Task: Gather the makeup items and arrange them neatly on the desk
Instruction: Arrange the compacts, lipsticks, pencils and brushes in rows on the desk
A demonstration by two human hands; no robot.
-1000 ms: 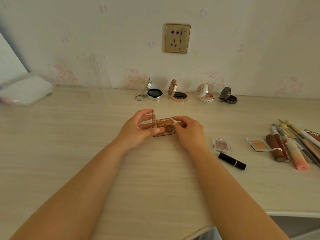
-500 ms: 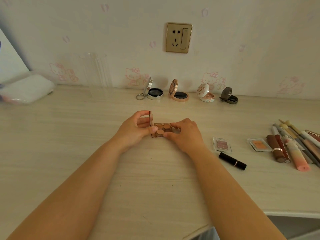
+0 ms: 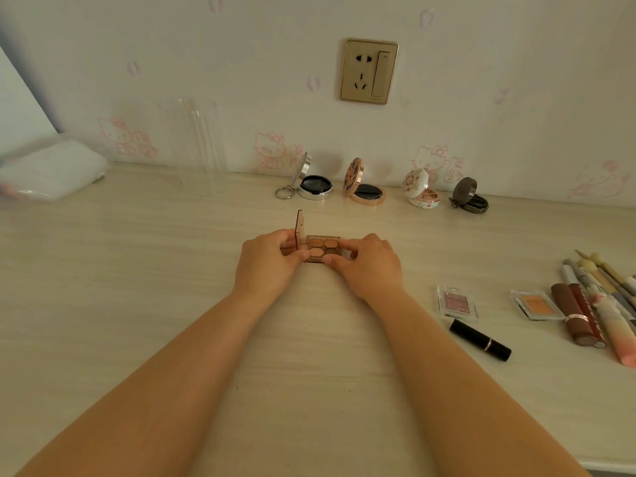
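My left hand [image 3: 266,259] and right hand [image 3: 370,266] hold an open eyeshadow palette [image 3: 321,249] on the pale desk [image 3: 137,304], below the gold wall socket [image 3: 369,71]. Left of the palette, my left fingers curl around its upright lid. Right of it, my right thumb and forefinger pinch the tray's near corner. Beyond the palette, along the wall, four open compacts stand in a row: silver [image 3: 311,183], rose-gold [image 3: 364,187], white floral [image 3: 422,191], dark bronze [image 3: 468,196]. Right of the palette lie a pink blush pan [image 3: 457,301], a black lipstick [image 3: 480,340], an orange blush pan [image 3: 537,304] and a cluster of tubes and pencils [image 3: 599,304].
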